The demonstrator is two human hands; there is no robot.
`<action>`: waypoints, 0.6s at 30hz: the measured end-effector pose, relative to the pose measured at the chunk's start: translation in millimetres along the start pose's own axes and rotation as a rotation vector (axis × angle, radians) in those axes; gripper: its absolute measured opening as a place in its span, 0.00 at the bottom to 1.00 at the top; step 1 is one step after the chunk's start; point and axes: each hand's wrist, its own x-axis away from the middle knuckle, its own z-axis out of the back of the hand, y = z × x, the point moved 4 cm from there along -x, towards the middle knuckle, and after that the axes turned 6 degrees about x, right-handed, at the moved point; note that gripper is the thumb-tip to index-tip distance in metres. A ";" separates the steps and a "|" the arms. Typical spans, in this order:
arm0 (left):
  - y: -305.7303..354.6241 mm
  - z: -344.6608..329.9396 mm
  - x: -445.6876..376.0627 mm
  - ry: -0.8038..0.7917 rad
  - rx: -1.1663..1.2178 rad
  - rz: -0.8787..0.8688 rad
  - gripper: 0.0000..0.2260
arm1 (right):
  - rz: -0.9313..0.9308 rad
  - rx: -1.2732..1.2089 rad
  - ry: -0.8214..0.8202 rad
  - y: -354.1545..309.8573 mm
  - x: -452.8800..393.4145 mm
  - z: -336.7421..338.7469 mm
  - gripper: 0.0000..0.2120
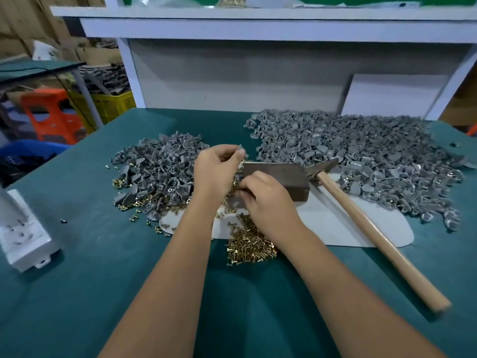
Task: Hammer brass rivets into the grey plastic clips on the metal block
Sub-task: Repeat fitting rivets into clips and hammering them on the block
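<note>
A dark metal block [278,180] lies at the table's centre on a pale mat [335,226]. My left hand [216,171] pinches a grey plastic clip [240,149] just above the block's left end. My right hand [265,200] rests against the block's near left corner with curled fingers; whether it holds anything is hidden. A heap of brass rivets [249,245] lies below my right wrist. The wooden-handled hammer [374,228] lies untouched to the right, its head against the block.
A pile of grey clips [157,171] with scattered rivets lies on the left, and a larger clip pile [361,156] spreads at the back right. A white box [23,236] sits at the left table edge. A white shelf frame [232,73] stands behind.
</note>
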 end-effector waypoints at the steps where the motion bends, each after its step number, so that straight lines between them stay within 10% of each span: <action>1: 1.7 -6.2 -0.3 0.001 0.057 0.017 0.06 | 0.004 -0.013 0.022 2.3 -0.2 2.3 0.01; 7: -12.5 -17.8 10.3 -0.003 0.071 0.032 0.10 | 0.046 -0.043 -0.058 14.5 3.4 1.3 0.03; 18: -7.5 -21.8 19.9 -0.172 0.049 0.001 0.11 | -0.230 -0.110 0.374 36.6 5.0 26.7 0.06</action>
